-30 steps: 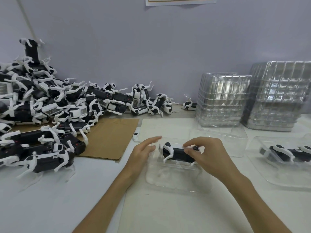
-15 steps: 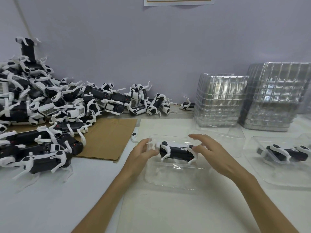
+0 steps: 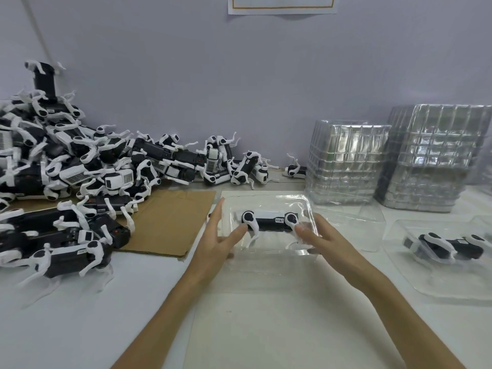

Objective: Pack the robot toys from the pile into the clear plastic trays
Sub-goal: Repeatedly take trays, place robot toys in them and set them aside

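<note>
— So where's the toy robot (image 3: 269, 222) sitting?

— At twelve o'clock from the person. It seems to lie on its side in the clear tray (image 3: 271, 259), legs toward the near edge. The left hand (image 3: 219, 242) is at the tray's nine o'clock end, with fingers straight and the thumb tip by the front leg. The right hand (image 3: 328, 242) is at the three o'clock end, its fingertips laid flat beside the rear leg. Neither hand is curled round anything, so both look released, just resting and pressing.

— How would it handle, you reckon?

— Light, I'd judge. It looks like hard plastic, with a stiff black body and thin white legs. The legs look like the weak part, jointed and likely to swing or snap. I'd take it by the body, between the two round joints, never by a leg.

— And the tray?

— Thin, glossy and probably floppy. It would likely buckle if squeezed, and it could slide on the table (image 3: 80, 315). Better to steady it at both ends and press the toy down until it beds in its hollow. I can't tell whether it's fully seated.

— What's left?

— Plenty. The pile (image 3: 66, 166) at ten o'clock is large and lies partly on cardboard (image 3: 170, 222). Spare trays (image 3: 346, 163) are stacked at two o'clock. Another tray (image 3: 439, 278) at three o'clock holds a second toy (image 3: 452, 247).
</note>
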